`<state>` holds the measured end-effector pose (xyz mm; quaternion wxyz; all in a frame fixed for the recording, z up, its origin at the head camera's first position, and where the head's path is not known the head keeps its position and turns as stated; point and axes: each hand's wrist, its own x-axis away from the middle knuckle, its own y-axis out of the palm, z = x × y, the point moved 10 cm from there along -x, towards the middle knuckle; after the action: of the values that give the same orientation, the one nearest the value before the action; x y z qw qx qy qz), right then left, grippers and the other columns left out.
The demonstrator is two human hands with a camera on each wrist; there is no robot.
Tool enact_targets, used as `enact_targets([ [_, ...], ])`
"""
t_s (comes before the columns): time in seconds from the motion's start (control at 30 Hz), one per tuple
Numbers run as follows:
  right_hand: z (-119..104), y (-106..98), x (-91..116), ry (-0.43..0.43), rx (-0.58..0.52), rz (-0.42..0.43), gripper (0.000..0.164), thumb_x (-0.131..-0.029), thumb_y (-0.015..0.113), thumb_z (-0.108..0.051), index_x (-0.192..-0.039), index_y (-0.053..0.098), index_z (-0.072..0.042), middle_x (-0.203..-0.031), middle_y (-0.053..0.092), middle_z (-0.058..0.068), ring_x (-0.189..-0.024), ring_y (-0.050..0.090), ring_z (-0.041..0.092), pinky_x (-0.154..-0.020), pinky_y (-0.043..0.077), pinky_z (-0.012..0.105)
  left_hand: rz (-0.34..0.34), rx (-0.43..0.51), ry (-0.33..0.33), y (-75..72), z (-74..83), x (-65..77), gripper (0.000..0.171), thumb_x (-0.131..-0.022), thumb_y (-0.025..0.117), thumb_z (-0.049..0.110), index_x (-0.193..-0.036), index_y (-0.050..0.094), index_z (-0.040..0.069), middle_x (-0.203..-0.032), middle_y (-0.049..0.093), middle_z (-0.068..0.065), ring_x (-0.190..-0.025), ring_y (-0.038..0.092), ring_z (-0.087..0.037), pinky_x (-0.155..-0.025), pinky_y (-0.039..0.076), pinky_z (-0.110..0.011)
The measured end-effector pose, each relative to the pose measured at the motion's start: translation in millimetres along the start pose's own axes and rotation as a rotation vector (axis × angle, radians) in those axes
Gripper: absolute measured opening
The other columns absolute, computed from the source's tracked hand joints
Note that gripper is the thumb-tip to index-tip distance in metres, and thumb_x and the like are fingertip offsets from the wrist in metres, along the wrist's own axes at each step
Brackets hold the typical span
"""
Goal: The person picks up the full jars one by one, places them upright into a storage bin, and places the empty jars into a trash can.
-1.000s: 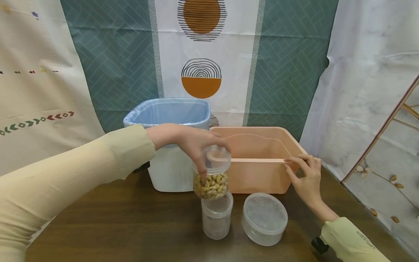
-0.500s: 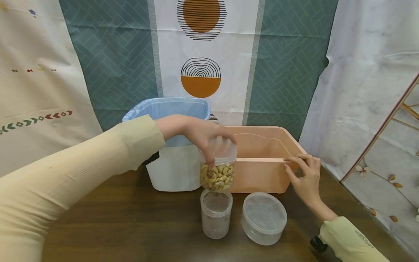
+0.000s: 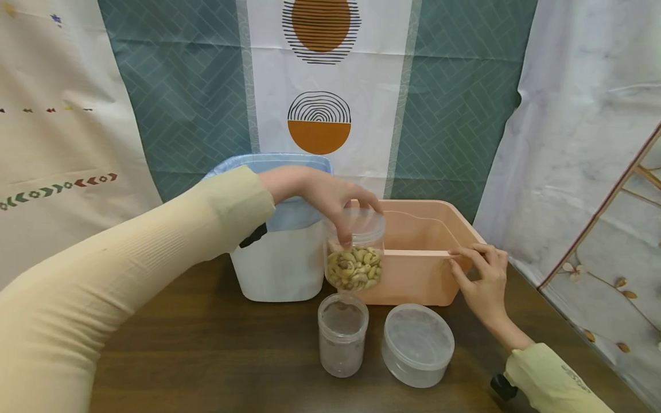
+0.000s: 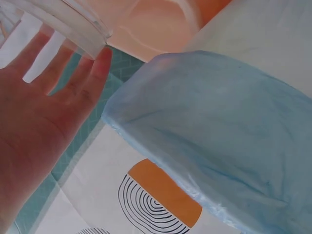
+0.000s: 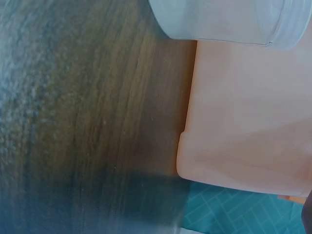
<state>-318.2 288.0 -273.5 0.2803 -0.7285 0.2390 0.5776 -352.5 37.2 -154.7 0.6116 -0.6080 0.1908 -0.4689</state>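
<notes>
My left hand [image 3: 333, 198] grips a clear lidded jar of cashews [image 3: 355, 267] by its top, fingers spread around the lid. The jar hangs in the air in front of the peach bin [image 3: 413, 278], above and behind a clear jar [image 3: 341, 344] on the table. In the left wrist view, the fingers [image 4: 48, 68] reach round the jar's clear rim [image 4: 80, 29]. My right hand [image 3: 482, 281] pinches the front rim of the peach bin near its right corner, thumb outside and fingers over the edge. Its grip is not shown in the right wrist view.
A white bin [image 3: 281, 264] lined with a blue bag [image 4: 209, 122] stands behind the left forearm. A low round clear container [image 3: 418, 347] sits on the dark wooden table [image 3: 217, 355] right of the lower jar. Patterned cloths hang behind.
My left hand has carried the cashew jar up and to the right, away from the lower jar and further in front of the peach bin. The right hand stays on the rim.
</notes>
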Motion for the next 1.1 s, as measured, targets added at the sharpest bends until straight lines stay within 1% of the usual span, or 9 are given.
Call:
enact_targets([
  [0.1,-0.7,-1.2,0.0,-0.007,-0.002,0.008,0.016,-0.079,0.075,-0.012,-0.093,0.076,-0.003,-0.095,0.061,0.023,-0.089,0.041,0.03,-0.091,0.022,0.024,-0.008,0.02,0.01,-2.2,1.6,-3.2,0.08,-0.08,0.076,0.034,-0.15,0.039,0.027,-0.149,0.043,-0.004,-0.136,0.04,-0.022,-0.112,0.038,-0.039],
  [0.2,-0.8,-2.0,0.2,-0.012,-0.006,0.014,0.018,-0.082,0.075,-0.016,-0.093,0.076,-0.003,-0.095,0.061,0.023,-0.088,0.042,0.03,-0.092,0.021,0.024,-0.015,0.037,-0.005,-4.9,1.3,-4.9,0.081,-0.08,0.076,0.035,-0.151,0.038,0.027,-0.149,0.042,-0.003,-0.134,0.04,-0.022,-0.112,0.038,-0.038],
  [0.37,0.3,-2.3,0.1,-0.014,-0.01,0.023,0.023,-0.085,0.073,-0.024,-0.092,0.076,-0.002,-0.094,0.06,0.024,-0.09,0.041,0.021,-0.091,0.02,0.024,0.009,0.028,-0.047,-13.6,0.1,-6.3,0.081,-0.079,0.077,0.034,-0.149,0.037,0.031,-0.15,0.039,-0.002,-0.133,0.04,-0.025,-0.11,0.041,-0.039],
  [0.47,1.1,-1.5,0.5,-0.013,-0.011,0.021,0.024,-0.085,0.073,-0.025,-0.092,0.076,-0.002,-0.095,0.06,0.024,-0.092,0.04,0.016,-0.09,0.02,0.025,0.022,0.012,-0.063,-17.8,-1.2,-8.1,0.08,-0.08,0.077,0.034,-0.149,0.037,0.034,-0.152,0.038,-0.001,-0.135,0.039,-0.026,-0.11,0.041,-0.039],
  [0.6,1.7,-0.8,1.1,-0.011,-0.013,0.02,0.022,-0.084,0.074,-0.023,-0.092,0.076,-0.002,-0.095,0.06,0.024,-0.092,0.041,0.016,-0.091,0.02,0.024,0.022,0.004,-0.055,-21.4,-1.2,-12.0,0.081,-0.08,0.078,0.033,-0.149,0.036,0.037,-0.155,0.034,-0.001,-0.14,0.035,-0.026,-0.111,0.041,-0.039],
  [0.77,2.2,-0.9,1.3,-0.004,-0.008,0.021,0.024,-0.086,0.073,-0.025,-0.092,0.076,-0.003,-0.094,0.06,0.023,-0.094,0.041,0.014,-0.09,0.021,0.024,0.018,-0.001,-0.037,-26.7,0.1,-18.9,0.082,-0.08,0.079,0.031,-0.15,0.036,0.038,-0.157,0.031,-0.002,-0.142,0.031,-0.023,-0.111,0.04,-0.039],
  [0.83,1.9,-1.0,1.1,-0.001,-0.008,0.019,0.024,-0.086,0.073,-0.026,-0.092,0.076,-0.003,-0.094,0.06,0.023,-0.094,0.04,0.014,-0.09,0.021,0.024,0.022,-0.009,-0.051,-29.3,-1.2,-21.3,0.082,-0.079,0.08,0.031,-0.149,0.036,0.039,-0.156,0.031,-0.001,-0.14,0.032,-0.021,-0.111,0.04,-0.039],
  [0.93,1.5,-1.2,0.8,0.001,-0.006,0.02,0.02,-0.084,0.074,-0.021,-0.093,0.076,-0.003,-0.095,0.06,0.023,-0.093,0.04,0.014,-0.09,0.021,0.024,0.028,-0.028,-0.082,-32.9,-4.6,-24.7,0.082,-0.08,0.08,0.031,-0.148,0.035,0.04,-0.154,0.032,-0.001,-0.136,0.033,-0.019,-0.108,0.041,-0.039],
  [1.1,0.9,-0.5,1.2,0.0,-0.003,0.017,0.017,-0.081,0.074,-0.016,-0.093,0.076,-0.003,-0.095,0.06,0.023,-0.091,0.041,0.02,-0.091,0.02,0.023,0.041,-0.042,-0.124,-36.1,-11.4,-30.6,0.082,-0.079,0.08,0.028,-0.148,0.035,0.038,-0.154,0.032,-0.002,-0.136,0.031,-0.02,-0.109,0.041,-0.04],
])
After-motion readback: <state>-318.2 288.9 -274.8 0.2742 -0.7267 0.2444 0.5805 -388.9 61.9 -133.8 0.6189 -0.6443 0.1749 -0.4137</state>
